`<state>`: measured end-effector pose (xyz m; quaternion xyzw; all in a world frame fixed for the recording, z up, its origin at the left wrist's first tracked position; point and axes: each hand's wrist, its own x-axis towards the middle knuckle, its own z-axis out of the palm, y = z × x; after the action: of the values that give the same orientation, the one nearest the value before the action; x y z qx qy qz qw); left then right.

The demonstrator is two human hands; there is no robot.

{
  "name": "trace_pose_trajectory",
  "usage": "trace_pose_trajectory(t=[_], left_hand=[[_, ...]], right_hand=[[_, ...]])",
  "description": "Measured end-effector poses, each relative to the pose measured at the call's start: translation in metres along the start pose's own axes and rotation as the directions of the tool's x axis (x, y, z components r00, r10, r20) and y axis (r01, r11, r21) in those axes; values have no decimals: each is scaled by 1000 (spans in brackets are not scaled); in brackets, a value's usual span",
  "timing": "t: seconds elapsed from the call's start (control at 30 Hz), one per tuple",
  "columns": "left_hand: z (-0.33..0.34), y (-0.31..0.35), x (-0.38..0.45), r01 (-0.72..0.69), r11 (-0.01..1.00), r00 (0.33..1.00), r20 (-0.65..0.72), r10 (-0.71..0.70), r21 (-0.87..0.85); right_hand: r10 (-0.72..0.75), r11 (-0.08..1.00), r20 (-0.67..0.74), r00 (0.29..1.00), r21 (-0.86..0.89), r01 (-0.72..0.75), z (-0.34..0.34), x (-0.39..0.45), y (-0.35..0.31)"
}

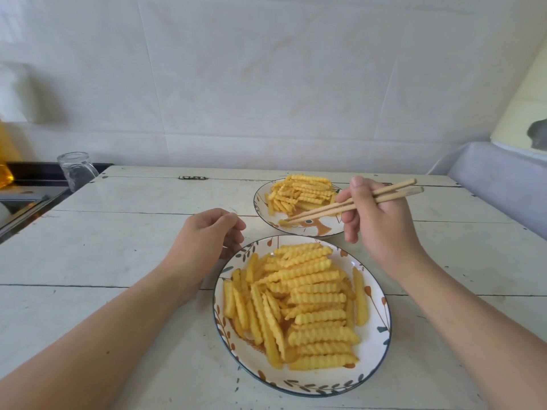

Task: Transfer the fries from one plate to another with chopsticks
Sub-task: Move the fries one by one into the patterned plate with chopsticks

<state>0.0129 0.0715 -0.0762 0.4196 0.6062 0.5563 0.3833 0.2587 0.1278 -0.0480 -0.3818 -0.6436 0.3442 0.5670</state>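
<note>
Right hand grips chopsticks — tips at a fry on far plate; left hand loosely curled, grasping nothing, beside near plate.

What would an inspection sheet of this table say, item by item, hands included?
Surface: white painted wooden table, scuffed, with plank seams.
Job's things: near plate heaped with crinkle-cut fries; far plate holds a smaller pile of fries; wooden chopsticks, tips pinching a small fry piece over the far plate.
Clutter: glass jar at the table's far left corner.
Hands: right hand grips the chopsticks; left hand loosely curled beside the near plate's rim, holding nothing.
Cables: nothing seen.
Surroundings: pale tiled wall behind; a dark counter to the left; a grey covered edge to the right.
</note>
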Motion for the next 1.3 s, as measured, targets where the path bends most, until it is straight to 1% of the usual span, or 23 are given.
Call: trace_pose_trajectory(t=[0.1,0.17,0.23,0.3,0.37,0.47,0.53,0.6,0.7,0.77,0.8,0.9,1.0,1.3], left_hand=[[0,0,0,-3,1000,1000,1,3,1],[0,0,0,-3,1000,1000,3,3,5],[-1,-1,0,-4,1000,1000,7,4,4],[-1,-1,0,-4,1000,1000,10,4,5],[-1,0,1,-3,1000,1000,7,3,9],[-1,0,1,0,1000,1000,6,0,5],[-1,-1,0,2,1000,1000,6,-2,2],[-1,0,0,1,1000,1000,6,-1,0],[0,0,0,-1,1000,1000,8,1,0],[-1,0,0,-4,1000,1000,7,4,1],[-1,0,0,-6,1000,1000,7,6,4],[-1,0,-1,-9,1000,1000,3,9,7],[-1,0,-1,-7,1000,1000,3,7,6],[-1,0,0,-9,1000,1000,1,9,13]], right_hand=[[-4,996,-70,998,88,10,-2,1,-9],[26,975,-123,992,221,2,-5,1,-22],[74,933,-124,989,359,-25,-5,-3,-36],[85,915,-88,992,402,-43,-3,-9,-45],[62,923,-46,997,383,-40,1,-17,-49],[13,952,6,1000,304,-14,6,-26,-51],[-2,964,11,1000,267,-1,7,-29,-54],[-18,965,-30,999,259,25,5,-27,-57],[-14,962,-165,986,266,58,-6,-15,-53],[-13,976,-230,973,209,62,-15,-5,-43],[-17,985,-232,972,161,56,-18,-2,-35],[3,999,-144,990,42,4,-21,2,-9],[35,999,-71,997,14,-34,-16,3,3],[2,1000,-78,997,26,0,-13,4,4]])
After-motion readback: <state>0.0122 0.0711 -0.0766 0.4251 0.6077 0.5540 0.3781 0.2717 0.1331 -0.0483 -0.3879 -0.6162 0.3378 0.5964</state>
